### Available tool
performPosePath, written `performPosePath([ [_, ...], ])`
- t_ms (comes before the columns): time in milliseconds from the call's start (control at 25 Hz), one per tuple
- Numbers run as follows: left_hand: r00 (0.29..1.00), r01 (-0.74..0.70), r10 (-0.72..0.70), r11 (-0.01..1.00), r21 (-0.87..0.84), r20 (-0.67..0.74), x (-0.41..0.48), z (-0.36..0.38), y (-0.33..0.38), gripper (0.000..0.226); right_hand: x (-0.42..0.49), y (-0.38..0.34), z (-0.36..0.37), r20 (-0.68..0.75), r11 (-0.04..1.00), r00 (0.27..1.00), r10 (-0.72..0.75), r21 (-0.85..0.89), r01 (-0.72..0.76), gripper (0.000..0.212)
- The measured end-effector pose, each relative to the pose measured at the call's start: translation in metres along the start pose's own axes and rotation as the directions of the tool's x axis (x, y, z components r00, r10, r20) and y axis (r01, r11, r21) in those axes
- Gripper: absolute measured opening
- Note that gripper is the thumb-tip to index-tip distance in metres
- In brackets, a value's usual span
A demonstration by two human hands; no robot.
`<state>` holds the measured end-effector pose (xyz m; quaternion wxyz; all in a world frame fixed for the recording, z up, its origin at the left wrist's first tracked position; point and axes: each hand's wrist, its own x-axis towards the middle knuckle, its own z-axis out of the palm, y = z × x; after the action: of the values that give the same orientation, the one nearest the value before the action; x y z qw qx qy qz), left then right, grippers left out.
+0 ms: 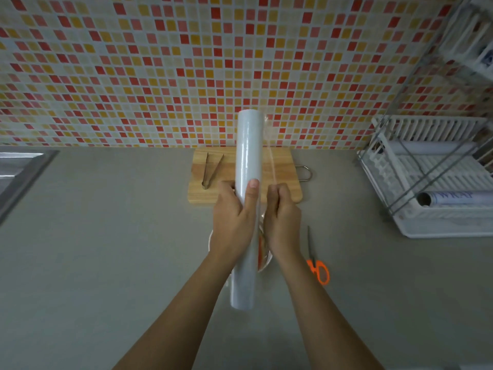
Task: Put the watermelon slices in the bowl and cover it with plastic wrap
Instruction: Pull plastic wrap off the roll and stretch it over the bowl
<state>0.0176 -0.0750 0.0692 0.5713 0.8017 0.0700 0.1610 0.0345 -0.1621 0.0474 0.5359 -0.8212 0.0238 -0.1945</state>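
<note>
Left hand [234, 217] grips the wrap roll [248, 145]; right hand [282, 214] pinches its loose film [269, 161] alongside.

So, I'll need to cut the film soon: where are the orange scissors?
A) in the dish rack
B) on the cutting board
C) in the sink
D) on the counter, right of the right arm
D: the scissors lie on the counter just right of the right arm; the board holds tongs.
</note>
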Motion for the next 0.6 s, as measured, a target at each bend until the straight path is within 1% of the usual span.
performPosePath([
  [80,0.994,0.094,-0.097,0.993,0.073,0.04,-0.002,0.006,-0.016,0.049,-0.005,0.021,0.003,0.031,0.998,0.998,0.047,-0.037,-0.045,0.027],
  [200,0.973,0.203,-0.215,0.971,0.127,0.084,0.0,0.011,-0.035,0.046,-0.008,0.042,0.004,0.056,0.989,0.988,0.142,-0.059,-0.138,0.027],
  [320,0.936,0.32,-0.327,0.945,0.074,0.132,0.005,0.01,-0.043,0.042,-0.001,0.055,-0.001,0.085,0.977,0.976,0.202,-0.086,-0.195,0.028],
  [480,0.844,0.518,-0.493,0.852,-0.081,0.211,0.01,0.008,-0.048,0.036,0.003,0.066,-0.005,0.162,0.97,0.957,0.24,-0.076,-0.23,0.032],
  [520,0.838,0.528,-0.504,0.846,-0.076,0.208,0.01,0.01,-0.049,0.037,0.002,0.066,-0.004,0.179,0.971,0.955,0.237,-0.073,-0.227,0.033],
  [600,0.87,0.469,-0.466,0.883,0.02,0.16,0.007,0.015,-0.051,0.035,-0.001,0.067,-0.001,0.197,0.967,0.947,0.255,-0.06,-0.248,0.034],
])
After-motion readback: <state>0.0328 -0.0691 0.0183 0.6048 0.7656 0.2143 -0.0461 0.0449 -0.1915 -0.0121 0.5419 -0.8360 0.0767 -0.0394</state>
